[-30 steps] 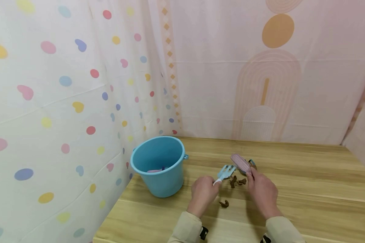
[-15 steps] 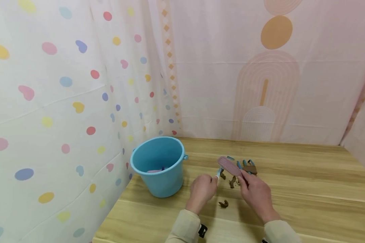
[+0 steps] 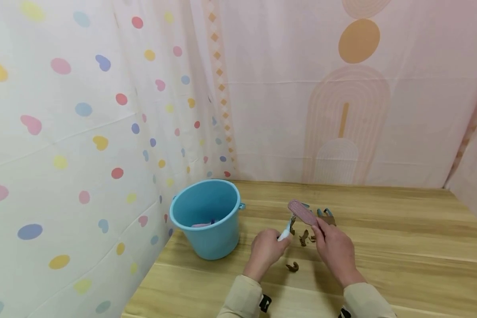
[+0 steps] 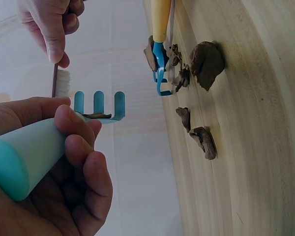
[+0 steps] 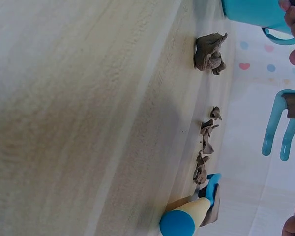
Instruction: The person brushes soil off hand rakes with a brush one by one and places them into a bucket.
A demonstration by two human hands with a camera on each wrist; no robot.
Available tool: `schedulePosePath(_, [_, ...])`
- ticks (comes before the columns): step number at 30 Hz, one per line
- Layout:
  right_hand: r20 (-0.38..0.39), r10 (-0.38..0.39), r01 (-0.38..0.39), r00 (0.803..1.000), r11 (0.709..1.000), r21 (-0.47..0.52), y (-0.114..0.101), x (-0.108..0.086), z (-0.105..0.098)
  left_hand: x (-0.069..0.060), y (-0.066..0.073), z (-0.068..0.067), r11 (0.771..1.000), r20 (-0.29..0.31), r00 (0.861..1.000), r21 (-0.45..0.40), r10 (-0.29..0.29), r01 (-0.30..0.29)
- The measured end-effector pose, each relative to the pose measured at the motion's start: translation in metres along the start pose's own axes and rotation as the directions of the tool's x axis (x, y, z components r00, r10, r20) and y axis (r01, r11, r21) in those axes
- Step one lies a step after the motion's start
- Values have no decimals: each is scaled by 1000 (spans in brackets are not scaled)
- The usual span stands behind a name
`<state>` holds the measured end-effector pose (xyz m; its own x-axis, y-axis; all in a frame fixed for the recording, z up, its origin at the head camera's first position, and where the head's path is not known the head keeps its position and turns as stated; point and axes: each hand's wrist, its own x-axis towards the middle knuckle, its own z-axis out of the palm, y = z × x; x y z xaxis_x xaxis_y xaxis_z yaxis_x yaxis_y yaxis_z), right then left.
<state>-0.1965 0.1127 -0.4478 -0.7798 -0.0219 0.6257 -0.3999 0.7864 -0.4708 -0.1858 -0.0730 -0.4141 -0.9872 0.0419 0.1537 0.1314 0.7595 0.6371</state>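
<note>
My left hand [image 3: 265,249] grips the pale handle of a blue fork [image 4: 99,104], raised off the table, with a bit of brown clay on its tines [image 5: 286,125]. In my right hand [image 3: 335,251] is a pink brush [image 3: 302,213], pinched by its handle; white bristles [image 4: 63,82] show in the left wrist view, close to the fork. Below them, brown clay pieces [image 3: 304,238] lie on the table, with a curled piece [image 3: 292,266] nearer me. A blue rake with a yellow handle [image 4: 160,19] has clay at its tines.
A blue bucket [image 3: 212,240] stands left of my hands with a pinkish thing [image 3: 202,225] inside. The wooden table [image 3: 413,247] extends to the right. Patterned curtains [image 3: 274,115] hang behind and along the left side.
The brush has shifted left from beside the rake to above the fork. The fork, earlier showing its face to the head view, is now turned more edge-on. The bucket has stayed in place.
</note>
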Motion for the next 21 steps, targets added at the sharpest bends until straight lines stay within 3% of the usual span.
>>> schedulePosePath(10, [-22, 53, -53, 998, 999, 8, 7, 7, -6, -1, -5, 2, 1000, 85, 996, -19, 16, -14])
schedulePosePath(16, [-1, 109, -109, 994, 994, 28, 12, 11, -10, 2, -9, 4, 1000, 66, 998, 9, 18, -19])
schedulePosePath(21, [-2, 115, -115, 993, 993, 33, 13, 12, -11, 7, -14, 6, 999, 46, 999, -34, -5, 7])
